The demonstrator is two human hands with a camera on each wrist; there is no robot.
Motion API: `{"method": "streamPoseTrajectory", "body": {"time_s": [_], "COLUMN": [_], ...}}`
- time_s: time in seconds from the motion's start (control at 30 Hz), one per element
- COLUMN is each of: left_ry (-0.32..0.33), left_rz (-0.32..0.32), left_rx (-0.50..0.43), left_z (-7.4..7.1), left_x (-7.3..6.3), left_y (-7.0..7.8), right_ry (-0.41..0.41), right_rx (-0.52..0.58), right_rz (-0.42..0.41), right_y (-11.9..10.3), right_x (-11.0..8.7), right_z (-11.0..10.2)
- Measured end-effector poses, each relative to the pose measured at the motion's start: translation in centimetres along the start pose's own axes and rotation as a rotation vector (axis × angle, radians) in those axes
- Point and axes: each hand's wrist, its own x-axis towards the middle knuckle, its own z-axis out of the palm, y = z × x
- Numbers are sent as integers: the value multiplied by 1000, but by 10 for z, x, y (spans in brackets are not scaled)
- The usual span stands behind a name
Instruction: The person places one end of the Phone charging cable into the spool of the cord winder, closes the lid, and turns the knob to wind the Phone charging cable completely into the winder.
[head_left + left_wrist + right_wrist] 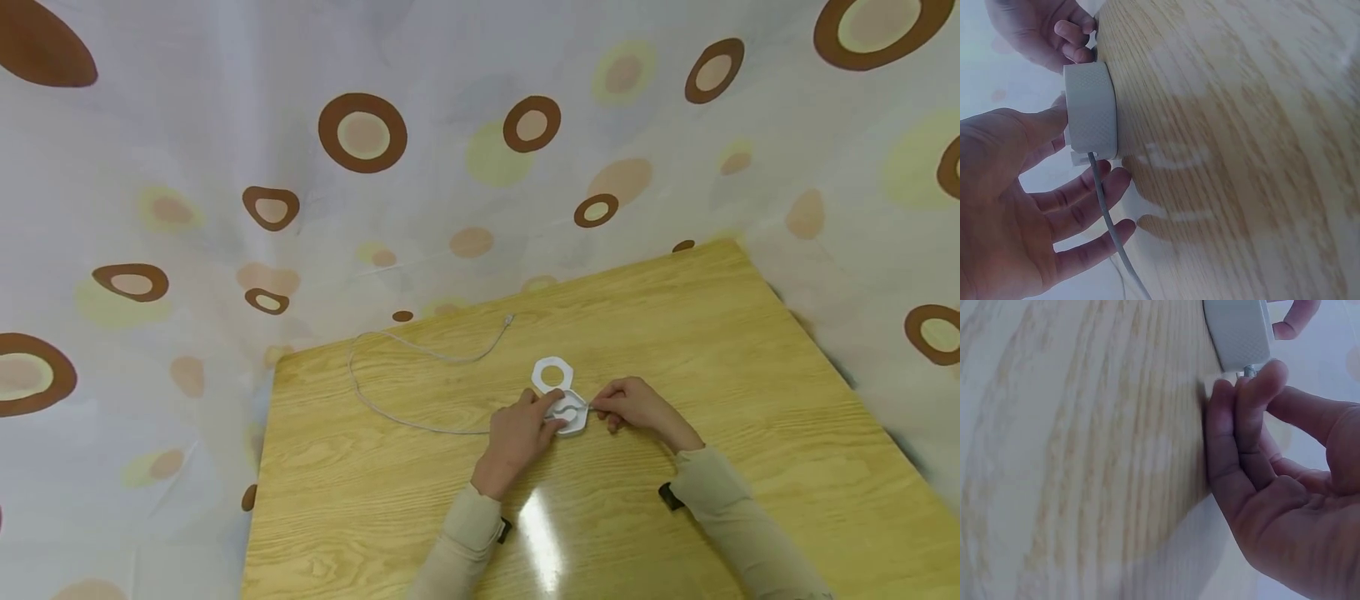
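A person's left hand [520, 432] grips a white case [572, 413] on a wooden worktop [360, 517], while the right hand [633, 408] pinches a short stub [1249, 371] jutting from the case's right wall. The case sits between the two, the left hand touching it and so the nearer, the right just off its side. Stub and groove run roughly left to right, in line from one hand to the other; the fingers hide whether the stub is cable or connector. The case is angular and squat, seemingly plastic, its sides cross-hatched with a fine pattern, its upper face hollowed around a pale disc. A thin, smooth, grey cable [1104, 209] leaves the left wall and loops across glossy, streaked grain to a small plug [509, 320] near the far edge. Just beyond the case lies a flat white ring [540, 365], six-sided outside, round within.
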Motion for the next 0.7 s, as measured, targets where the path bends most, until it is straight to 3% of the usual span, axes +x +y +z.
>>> {"method": "streamPoseTrajectory", "body": {"time_s": [0.47,0.7], "left_ry": [-5,-26], "left_rz": [11,-10], "left_rx": [21,-18], "left_z": [-1,-1], "left_x": [1,-1], "left_y": [-1,0], "right_ry": [-1,15], "right_rx": [40,57], "right_rz": [32,21], "right_y": [1,3], "right_x": [1,-3], "right_z": [-3,0]}}
